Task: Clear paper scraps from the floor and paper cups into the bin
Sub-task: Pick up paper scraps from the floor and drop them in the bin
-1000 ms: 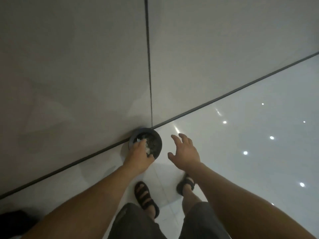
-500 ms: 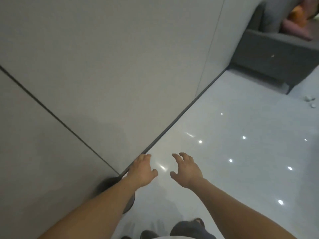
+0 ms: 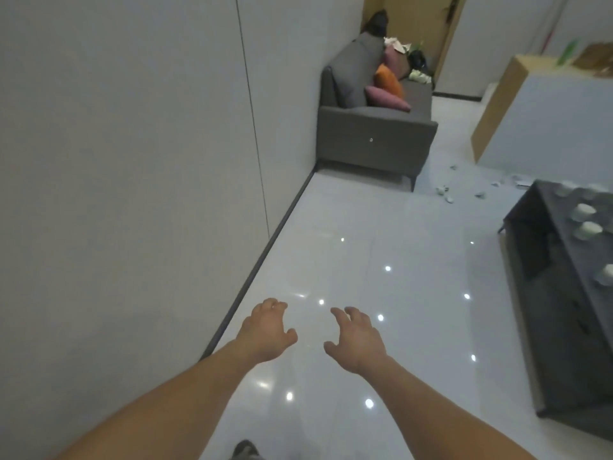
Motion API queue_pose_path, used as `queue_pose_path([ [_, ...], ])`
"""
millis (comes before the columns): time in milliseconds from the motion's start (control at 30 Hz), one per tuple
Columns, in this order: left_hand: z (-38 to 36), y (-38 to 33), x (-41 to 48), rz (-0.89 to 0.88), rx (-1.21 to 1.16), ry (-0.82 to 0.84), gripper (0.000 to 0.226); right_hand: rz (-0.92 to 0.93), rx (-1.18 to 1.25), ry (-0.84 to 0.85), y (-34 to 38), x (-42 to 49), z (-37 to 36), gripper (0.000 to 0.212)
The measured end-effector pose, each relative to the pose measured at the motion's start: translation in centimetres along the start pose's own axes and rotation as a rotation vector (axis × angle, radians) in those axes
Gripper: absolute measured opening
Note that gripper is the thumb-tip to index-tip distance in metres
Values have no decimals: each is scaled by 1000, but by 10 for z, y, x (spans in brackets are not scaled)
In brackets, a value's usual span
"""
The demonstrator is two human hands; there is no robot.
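Note:
My left hand (image 3: 268, 330) and my right hand (image 3: 356, 340) are held out in front of me above the glossy white floor (image 3: 365, 247), both empty with fingers spread and curled. Several paper scraps (image 3: 446, 193) lie scattered on the floor far ahead, beside the sofa's front corner and towards the right. White paper cups (image 3: 585, 210) stand on the dark low table (image 3: 544, 227) at the right edge. The bin is out of view.
A grey wall (image 3: 132, 161) with a dark skirting runs along my left. A grey sofa (image 3: 374, 134) with pink and orange cushions stands against it ahead. A white and wood counter (image 3: 537, 121) stands at the far right. My foot (image 3: 245, 451) shows at the bottom.
My view swung up and right from the bin at the wall's foot to the room. My left hand left the bin and dropped its scraps; both hands now hover empty.

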State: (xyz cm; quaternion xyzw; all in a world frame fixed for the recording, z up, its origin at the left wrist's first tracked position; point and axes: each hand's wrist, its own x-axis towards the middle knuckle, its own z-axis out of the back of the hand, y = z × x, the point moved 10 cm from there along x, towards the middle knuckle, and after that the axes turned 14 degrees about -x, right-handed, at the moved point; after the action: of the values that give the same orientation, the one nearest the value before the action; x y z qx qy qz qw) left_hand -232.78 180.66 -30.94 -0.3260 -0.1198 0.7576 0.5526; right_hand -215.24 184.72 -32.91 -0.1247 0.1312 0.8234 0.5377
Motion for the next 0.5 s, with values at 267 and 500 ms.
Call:
queue_pose_path([
  [267, -18, -58, 139, -89, 103, 189, 72, -171, 7, 10, -78, 90, 41, 74],
  [500, 7, -168, 274, -320, 156, 250, 72, -396, 79, -46, -164, 166, 102, 74],
])
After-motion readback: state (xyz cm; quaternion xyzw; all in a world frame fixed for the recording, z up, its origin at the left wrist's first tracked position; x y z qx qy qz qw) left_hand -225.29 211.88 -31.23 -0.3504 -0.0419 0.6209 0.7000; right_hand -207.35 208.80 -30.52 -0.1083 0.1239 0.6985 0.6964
